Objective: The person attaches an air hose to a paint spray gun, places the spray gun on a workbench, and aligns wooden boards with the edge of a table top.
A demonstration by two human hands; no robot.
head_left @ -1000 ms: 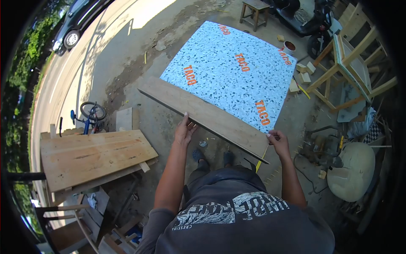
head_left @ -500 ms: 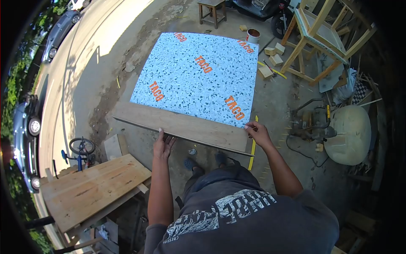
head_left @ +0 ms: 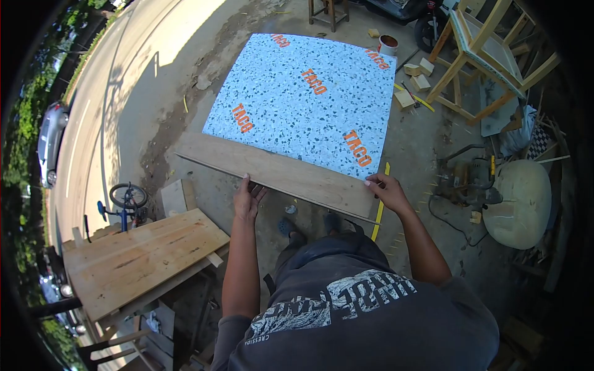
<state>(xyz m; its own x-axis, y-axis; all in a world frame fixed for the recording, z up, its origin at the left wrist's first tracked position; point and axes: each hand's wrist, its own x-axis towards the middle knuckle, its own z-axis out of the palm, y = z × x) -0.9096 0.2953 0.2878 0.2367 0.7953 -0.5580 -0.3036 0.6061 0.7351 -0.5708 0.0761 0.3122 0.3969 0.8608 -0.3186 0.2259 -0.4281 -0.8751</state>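
Note:
A light blue speckled laminate sheet (head_left: 291, 105) printed with orange "TACO" words covers most of a plywood board (head_left: 278, 176), leaving a bare brown strip along the near side. My left hand (head_left: 247, 199) is at the board's near edge, thumb against the edge and fingers curled below it. At the right end, my right hand (head_left: 388, 191) pinches the near right corner of the laminate sheet, beside the board's edge. What supports the board from below is hidden.
Left of me stands a wooden workbench (head_left: 148, 256), with a small bicycle (head_left: 127, 207) behind it. A tub (head_left: 388, 45), wood blocks (head_left: 420, 83) and an upturned wooden frame (head_left: 476, 62) are at the far right. A compressor-like machine (head_left: 516, 204) sits nearer.
My view has shifted, so the board, sheet and both hands appear slightly further right and mostly higher. Both hands keep their places on the edges. Cars on the road have changed position.

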